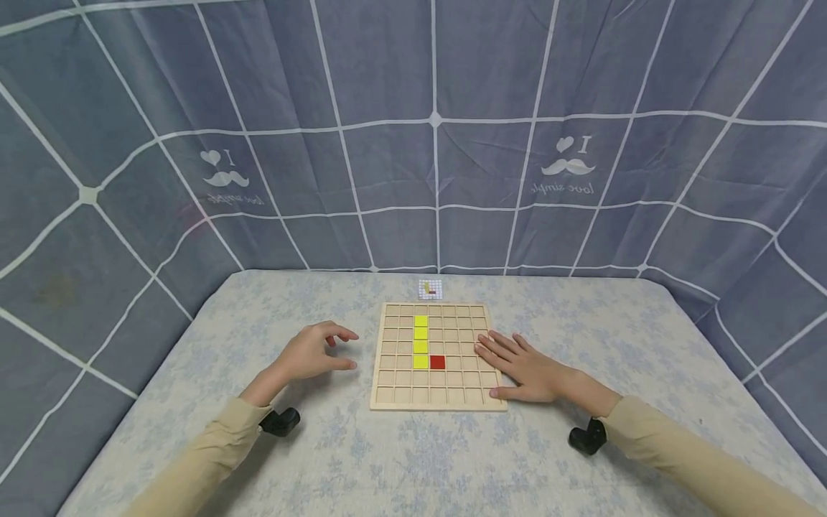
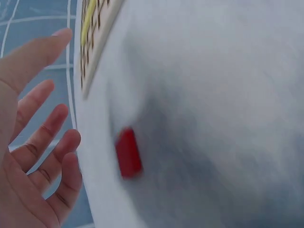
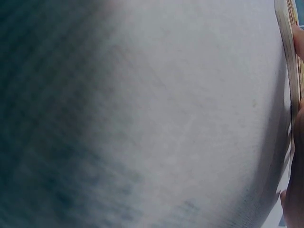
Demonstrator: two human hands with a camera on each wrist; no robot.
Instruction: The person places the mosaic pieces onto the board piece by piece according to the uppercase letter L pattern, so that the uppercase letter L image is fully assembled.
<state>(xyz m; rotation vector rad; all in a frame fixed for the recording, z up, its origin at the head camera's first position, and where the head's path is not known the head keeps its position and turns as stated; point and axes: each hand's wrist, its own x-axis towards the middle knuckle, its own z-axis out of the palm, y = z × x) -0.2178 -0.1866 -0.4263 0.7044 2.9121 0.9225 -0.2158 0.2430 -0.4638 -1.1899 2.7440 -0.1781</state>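
A wooden grid board lies on the table. In its left half several yellow squares form a column, and a red square sits right of the lowest one. My left hand is left of the board, apart from it, thumb and fingers spread with nothing between them. The left wrist view shows a blurred red block against the tablecloth near that hand; the head view does not show this block. My right hand rests flat on the board's right edge, fingers straight. Only part of it shows in the right wrist view.
A small card with a printed grid pattern lies behind the board. Pale floral cloth covers the table. A blue-grey checked curtain stands behind and along both sides. Dark wrist cameras sit at both cuffs.
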